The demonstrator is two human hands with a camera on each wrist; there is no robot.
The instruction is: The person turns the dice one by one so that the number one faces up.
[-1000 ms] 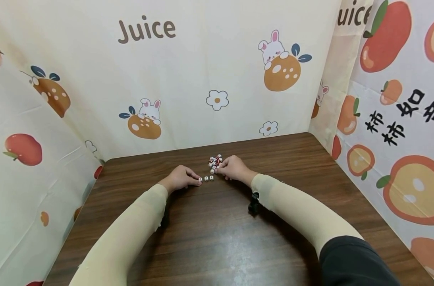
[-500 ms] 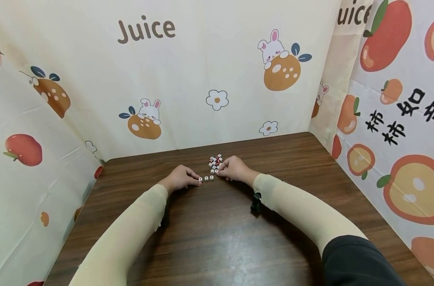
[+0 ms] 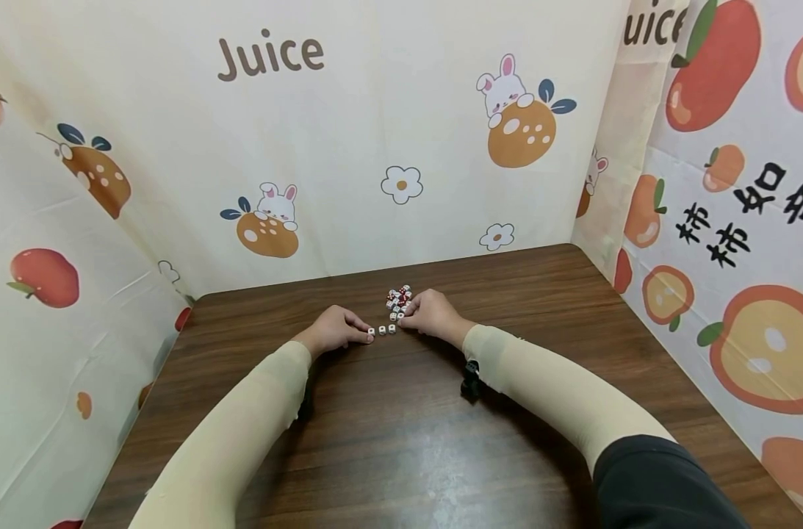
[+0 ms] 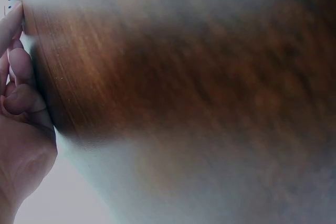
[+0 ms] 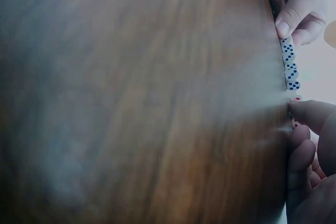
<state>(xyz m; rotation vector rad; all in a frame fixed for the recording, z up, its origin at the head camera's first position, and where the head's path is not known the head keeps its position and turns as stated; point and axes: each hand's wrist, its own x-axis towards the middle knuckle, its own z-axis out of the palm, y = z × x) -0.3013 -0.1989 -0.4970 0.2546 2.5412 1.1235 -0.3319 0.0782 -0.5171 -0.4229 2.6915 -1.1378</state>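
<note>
Head: right fingers (image 3: 414, 308) shifted slightly, dice row (image 3: 382, 330) unmoved.

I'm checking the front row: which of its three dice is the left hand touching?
The leftmost die, pinched by the left hand; middle die and right die untouched.

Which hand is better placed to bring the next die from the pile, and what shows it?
Probably the right hand: it is right beside the near edge of the dice pile. The left hand is farther from it, with fingertips at the leftmost die.
</note>
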